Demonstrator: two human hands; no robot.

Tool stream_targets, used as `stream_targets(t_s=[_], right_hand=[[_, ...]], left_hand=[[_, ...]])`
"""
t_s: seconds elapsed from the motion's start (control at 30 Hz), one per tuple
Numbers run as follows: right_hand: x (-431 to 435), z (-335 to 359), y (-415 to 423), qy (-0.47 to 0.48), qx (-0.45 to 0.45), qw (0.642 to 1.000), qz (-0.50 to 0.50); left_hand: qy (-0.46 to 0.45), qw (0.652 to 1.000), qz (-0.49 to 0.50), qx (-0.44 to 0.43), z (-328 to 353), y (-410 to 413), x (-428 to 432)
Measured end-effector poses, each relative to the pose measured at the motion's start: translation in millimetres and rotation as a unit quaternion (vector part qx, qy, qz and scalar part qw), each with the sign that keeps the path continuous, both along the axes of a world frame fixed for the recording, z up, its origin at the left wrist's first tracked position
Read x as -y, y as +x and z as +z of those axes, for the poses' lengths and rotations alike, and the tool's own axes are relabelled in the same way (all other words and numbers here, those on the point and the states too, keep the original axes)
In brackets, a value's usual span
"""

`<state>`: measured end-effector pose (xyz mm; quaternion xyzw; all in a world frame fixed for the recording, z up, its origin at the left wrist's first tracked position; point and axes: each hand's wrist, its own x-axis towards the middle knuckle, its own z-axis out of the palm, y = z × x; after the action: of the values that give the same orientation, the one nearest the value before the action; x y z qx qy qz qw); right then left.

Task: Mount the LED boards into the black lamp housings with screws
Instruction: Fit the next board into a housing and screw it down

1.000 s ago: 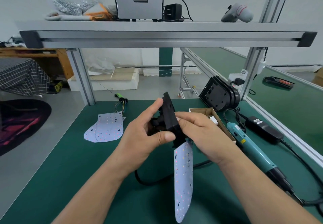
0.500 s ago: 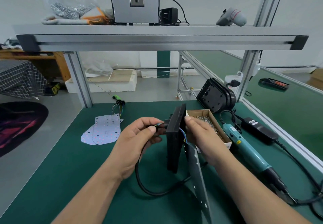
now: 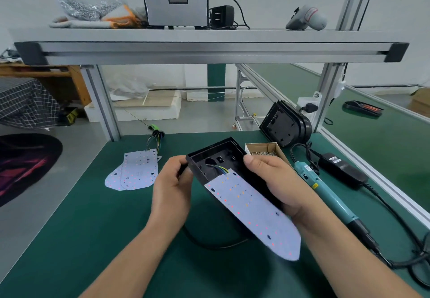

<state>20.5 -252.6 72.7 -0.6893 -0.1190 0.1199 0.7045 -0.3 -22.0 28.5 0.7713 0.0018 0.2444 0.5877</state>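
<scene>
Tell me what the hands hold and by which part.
Both hold the black lamp housing: the left hand grips its left edge, the right hand its right side, thumb on the rim. The LED board lies partly inside it.

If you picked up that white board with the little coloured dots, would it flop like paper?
Probably not. The thin white dotted LED board juts well past the black plastic lamp housing without drooping, so it looks stiff. Being so thin, it is likely light. Its coloured wires run into the housing, so a hard tug might strain them.

Assembly workshop: aluminium-framed bench (image 3: 209, 51), electric screwdriver (image 3: 325, 195).
</scene>
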Motion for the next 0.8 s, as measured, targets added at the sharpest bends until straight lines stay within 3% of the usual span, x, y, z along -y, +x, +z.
stream_targets(t_s=[0.07,0.13,0.17,0.23,0.3,0.37,0.5,0.67,0.8], right_hand=[[-1,3,-4,-0.034,0.018,0.999,-0.022],[-3,2,-6,-0.046,0.019,0.997,-0.057],[-5,1,-6,-0.043,0.019,0.996,-0.075],[-9,-1,-4,-0.029,0.02,0.993,-0.109],[-11,-6,-1,-0.008,0.022,0.99,-0.139],[-16,-9,-1,0.003,0.03,0.987,-0.158],[-20,-15,3,-0.006,0.059,0.979,-0.193],[-22,-15,7,-0.01,0.062,0.979,-0.195],[-20,-20,7,-0.023,0.04,0.985,-0.164]], left_hand=[[0.054,0.998,0.018,-0.038,-2,3,-4],[0.128,0.99,0.054,-0.014,-1,3,-7],[0.119,0.99,0.077,0.01,0,0,-7],[0.011,0.994,0.096,0.05,11,-13,-2],[-0.094,0.993,0.036,0.063,19,-27,8],[-0.083,0.996,-0.031,0.024,20,-40,19],[0.008,0.995,-0.067,-0.071,14,-48,30],[-0.18,0.975,-0.081,-0.102,15,-43,26],[-0.255,0.962,-0.059,-0.084,15,-41,23]])
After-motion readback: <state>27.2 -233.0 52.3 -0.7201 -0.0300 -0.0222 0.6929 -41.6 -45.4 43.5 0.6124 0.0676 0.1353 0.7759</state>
